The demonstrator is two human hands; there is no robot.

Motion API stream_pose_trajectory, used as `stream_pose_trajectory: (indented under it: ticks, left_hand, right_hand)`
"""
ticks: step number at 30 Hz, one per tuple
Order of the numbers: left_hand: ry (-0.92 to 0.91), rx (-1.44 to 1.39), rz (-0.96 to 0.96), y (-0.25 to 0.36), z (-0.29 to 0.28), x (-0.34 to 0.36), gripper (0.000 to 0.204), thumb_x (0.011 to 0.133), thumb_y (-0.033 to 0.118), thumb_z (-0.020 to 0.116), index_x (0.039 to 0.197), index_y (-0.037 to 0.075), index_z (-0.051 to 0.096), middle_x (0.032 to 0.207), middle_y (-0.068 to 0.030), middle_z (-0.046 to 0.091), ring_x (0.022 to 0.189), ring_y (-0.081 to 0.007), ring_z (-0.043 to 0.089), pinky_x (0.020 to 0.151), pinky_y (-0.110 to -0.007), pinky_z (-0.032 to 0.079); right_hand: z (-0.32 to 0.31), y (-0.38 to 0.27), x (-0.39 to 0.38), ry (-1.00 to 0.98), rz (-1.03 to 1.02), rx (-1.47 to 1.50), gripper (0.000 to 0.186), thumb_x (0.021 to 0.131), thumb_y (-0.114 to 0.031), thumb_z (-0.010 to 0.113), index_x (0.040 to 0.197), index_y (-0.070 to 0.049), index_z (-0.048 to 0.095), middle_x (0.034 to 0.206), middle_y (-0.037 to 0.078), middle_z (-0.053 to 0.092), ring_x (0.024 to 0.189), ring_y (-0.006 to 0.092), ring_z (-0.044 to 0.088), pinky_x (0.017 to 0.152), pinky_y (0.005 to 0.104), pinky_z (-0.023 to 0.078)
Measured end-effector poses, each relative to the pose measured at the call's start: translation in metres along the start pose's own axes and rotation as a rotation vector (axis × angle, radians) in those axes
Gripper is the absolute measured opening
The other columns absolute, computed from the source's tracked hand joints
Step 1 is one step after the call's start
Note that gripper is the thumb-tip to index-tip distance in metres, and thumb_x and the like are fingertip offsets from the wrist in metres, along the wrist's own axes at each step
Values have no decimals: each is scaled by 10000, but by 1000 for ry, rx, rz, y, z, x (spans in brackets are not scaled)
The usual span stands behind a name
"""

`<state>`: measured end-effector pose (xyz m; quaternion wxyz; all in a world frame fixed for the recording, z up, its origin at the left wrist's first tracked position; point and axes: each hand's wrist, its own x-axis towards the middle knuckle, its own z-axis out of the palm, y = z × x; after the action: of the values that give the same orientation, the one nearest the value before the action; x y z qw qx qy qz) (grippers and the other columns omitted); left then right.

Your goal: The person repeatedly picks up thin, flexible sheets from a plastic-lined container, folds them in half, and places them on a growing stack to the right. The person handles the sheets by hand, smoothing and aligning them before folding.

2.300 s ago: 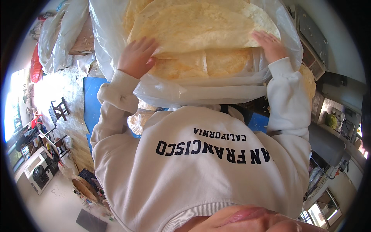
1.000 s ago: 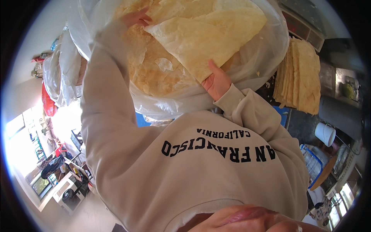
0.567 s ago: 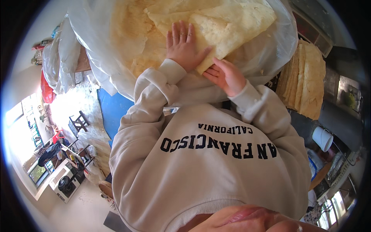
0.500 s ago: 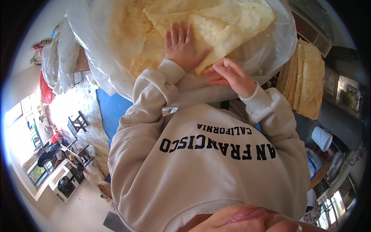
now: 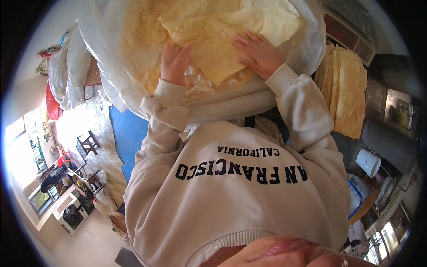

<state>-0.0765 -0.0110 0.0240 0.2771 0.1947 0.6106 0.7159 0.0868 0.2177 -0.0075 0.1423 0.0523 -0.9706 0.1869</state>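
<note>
Thin, pale-yellow flatbread sheets lie in a large bag of clear plastic in front of me. The top sheet is folded, with one corner pointing toward my body. My left hand is at the left edge of this sheet, thumb apart from the fingers; its fingertips are partly hidden by the bread. My right hand lies flat on the sheet's right part, fingers stretched out. Broken flakes of bread show between my hands, near the bag's rolled near rim.
A stack of folded flatbread stands to the right of the bag. Farther right are a white bucket and a dark rounded cylinder. At left are hanging plastic bags, a blue surface and a small dark stool.
My left hand has moved left and nearer to me, off the middle of the top sheet. My right hand has reached forward from the sheet's near corner and now rests on it.
</note>
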Motion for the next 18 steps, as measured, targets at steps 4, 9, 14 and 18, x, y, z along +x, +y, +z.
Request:
stream_pose_trajectory:
  ticks: [4, 9, 14, 18]
  left_hand:
    - [89, 0, -210, 14, 4, 1, 261, 955, 81, 586, 1206, 7, 577, 1120, -89, 657, 975, -194, 649, 766, -310, 533]
    - [110, -45, -34, 17, -10, 24, 351, 911, 47, 627, 1251, -12, 565, 946, -40, 590, 809, -149, 629, 690, -273, 528]
    - [227, -129, 29, 64, -65, -32, 345, 949, 94, 591, 1253, -64, 549, 1014, -95, 648, 835, -155, 648, 660, -251, 506]
    - [392, 1097, 303, 131, -80, -54, 294, 888, 107, 726, 1115, -2, 574, 895, -83, 641, 682, -145, 610, 580, -262, 474]
  right_hand:
    - [-9, -2, 4, -50, -12, 63, 649, 919, -377, 617, 1483, -125, 417, 1549, 118, 389, 1429, 370, 335, 1172, 476, 250]
    - [-23, -16, 15, -50, 90, 211, 769, 728, -10, 652, 1464, -114, 453, 1526, 157, 411, 1407, 366, 375, 1167, 463, 287]
    - [-38, -52, 14, 47, -175, 332, 839, 641, 124, 533, 1444, -114, 483, 1517, 142, 429, 1390, 356, 403, 1154, 470, 324]
    - [-44, -84, -10, -150, -186, 392, 709, 745, 92, 554, 1417, -132, 523, 1506, 129, 446, 1382, 383, 403, 1144, 471, 341]
